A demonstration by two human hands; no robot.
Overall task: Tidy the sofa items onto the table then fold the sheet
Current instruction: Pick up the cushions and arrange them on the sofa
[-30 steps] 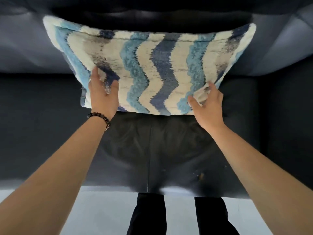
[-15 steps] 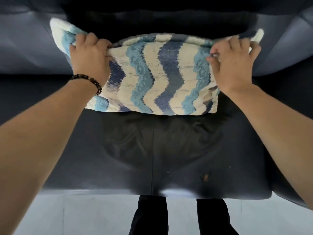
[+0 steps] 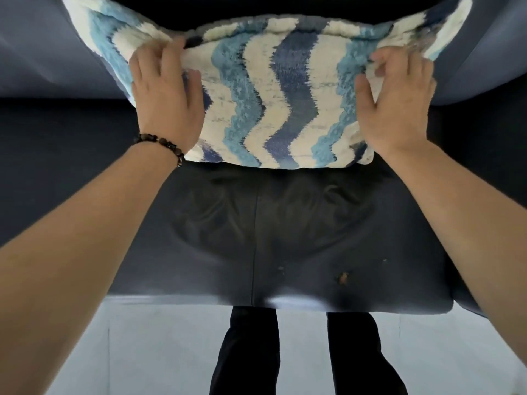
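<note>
Early days I reckon: left grip (image 3: 166,92) and right grip (image 3: 396,104) clutch my 12 o'clock cushion (image 3: 273,89), not on worktop yet.

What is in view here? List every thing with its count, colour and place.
cushion: one, wavy stripes of white, light blue and dark blue, at the back of the sofa seat, held by both hands
sofa: one, dark and near black, fills the middle of the view
scuff marks: a few, brownish, near the seat's front edge, right of centre
floor: one, pale grey, below the sofa's front edge
bracelet: one, dark beads, on the left wrist
trouser legs: two, black, at the bottom centre, in front of the sofa
left hand: one, grips the cushion's upper left part
right hand: one, grips the cushion's upper right part
</note>
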